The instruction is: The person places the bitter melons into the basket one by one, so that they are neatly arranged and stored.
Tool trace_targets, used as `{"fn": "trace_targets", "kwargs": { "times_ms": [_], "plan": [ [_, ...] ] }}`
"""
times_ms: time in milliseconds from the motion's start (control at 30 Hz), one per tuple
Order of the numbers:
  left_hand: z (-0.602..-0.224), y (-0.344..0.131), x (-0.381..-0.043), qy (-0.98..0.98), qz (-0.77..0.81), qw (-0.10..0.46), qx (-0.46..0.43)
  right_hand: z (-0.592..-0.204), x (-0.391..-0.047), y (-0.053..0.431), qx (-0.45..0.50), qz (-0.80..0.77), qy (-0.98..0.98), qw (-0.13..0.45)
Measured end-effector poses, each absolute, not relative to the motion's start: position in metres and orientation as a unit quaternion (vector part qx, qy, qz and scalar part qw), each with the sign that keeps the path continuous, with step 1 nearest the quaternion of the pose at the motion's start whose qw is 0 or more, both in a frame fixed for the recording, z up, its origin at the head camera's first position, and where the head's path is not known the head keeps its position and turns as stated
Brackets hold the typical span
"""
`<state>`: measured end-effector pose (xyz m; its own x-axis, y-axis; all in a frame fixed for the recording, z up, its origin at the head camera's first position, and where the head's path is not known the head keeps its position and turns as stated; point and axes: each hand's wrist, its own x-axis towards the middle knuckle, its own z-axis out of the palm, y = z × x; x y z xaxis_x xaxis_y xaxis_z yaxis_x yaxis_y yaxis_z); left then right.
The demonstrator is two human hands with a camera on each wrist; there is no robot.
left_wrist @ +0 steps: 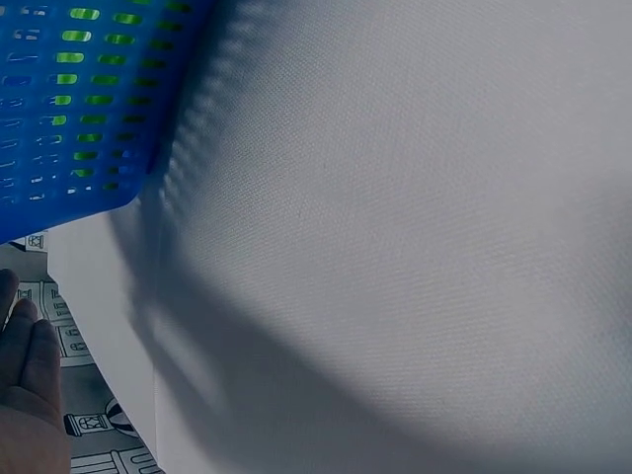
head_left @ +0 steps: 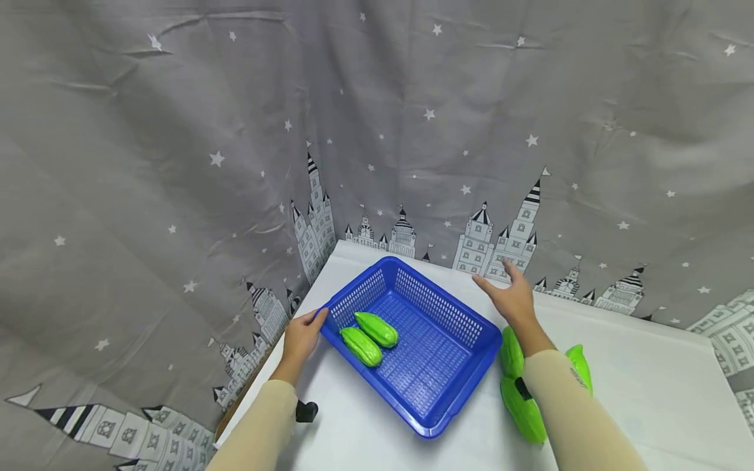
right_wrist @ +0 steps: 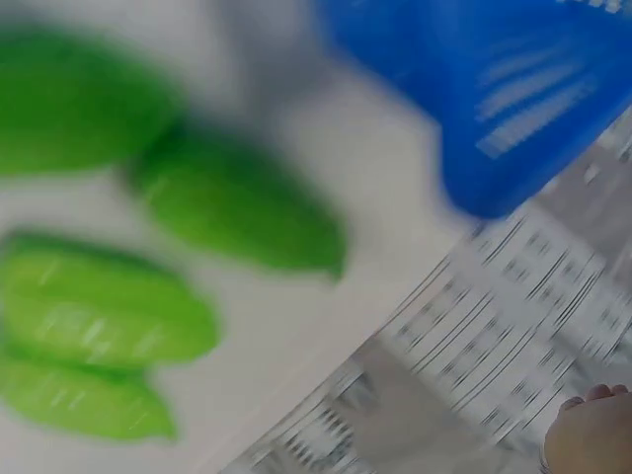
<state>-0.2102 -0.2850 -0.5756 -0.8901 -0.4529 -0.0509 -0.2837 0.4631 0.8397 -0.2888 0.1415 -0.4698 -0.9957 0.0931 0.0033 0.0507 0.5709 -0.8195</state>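
Observation:
A blue plastic basket (head_left: 424, 353) with slotted walls sits on the table. Two bright green, ridged bitter melons (head_left: 377, 329) lie side by side in its left end. My left hand (head_left: 299, 341) grips the basket's left corner, thumb on the rim; in the left wrist view its fingers (left_wrist: 38, 360) show below the basket wall. Beyond the basket's right corner, my right hand (head_left: 514, 299) is raised with thumb and fingers spread, holding nothing. Several more bitter melons (right_wrist: 237, 202) lie on the table near my right forearm, which partly covers them in the head view.
The white table (head_left: 648, 379) extends to the right of the basket. A grey curtain (head_left: 412, 131) printed with stars and castles hangs along the table's back and left edges. A small black piece (head_left: 306, 411) shows beside my left sleeve.

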Motion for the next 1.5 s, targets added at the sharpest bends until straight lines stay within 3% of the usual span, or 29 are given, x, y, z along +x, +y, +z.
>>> {"fn": "trace_targets", "kwargs": {
  "times_ms": [233, 633, 967, 1233, 1500],
  "plan": [
    [-0.578, -0.283, -0.212, -0.856, -0.466, 0.081, 0.209, -0.476, -0.273, 0.208, -0.096, 0.430, -0.897, 0.040],
    [-0.580, -0.288, -0.215, -0.860, -0.456, 0.097, 0.208, -0.484, -0.255, 0.243, -0.133, 0.419, -0.898, 0.019],
    [-0.583, -0.290, -0.217, -0.860, -0.459, 0.077, 0.210, -0.525, -0.216, 0.285, -0.208, 0.398, -0.893, -0.020],
    [-0.578, -0.288, -0.214, -0.858, -0.463, 0.078, 0.205, -0.564, -0.192, 0.295, -0.257, 0.418, -0.870, -0.050],
    [-0.577, -0.287, -0.213, -0.860, -0.460, 0.077, 0.206, -0.572, -0.184, 0.289, -0.264, 0.425, -0.864, -0.061]
  ]
}}
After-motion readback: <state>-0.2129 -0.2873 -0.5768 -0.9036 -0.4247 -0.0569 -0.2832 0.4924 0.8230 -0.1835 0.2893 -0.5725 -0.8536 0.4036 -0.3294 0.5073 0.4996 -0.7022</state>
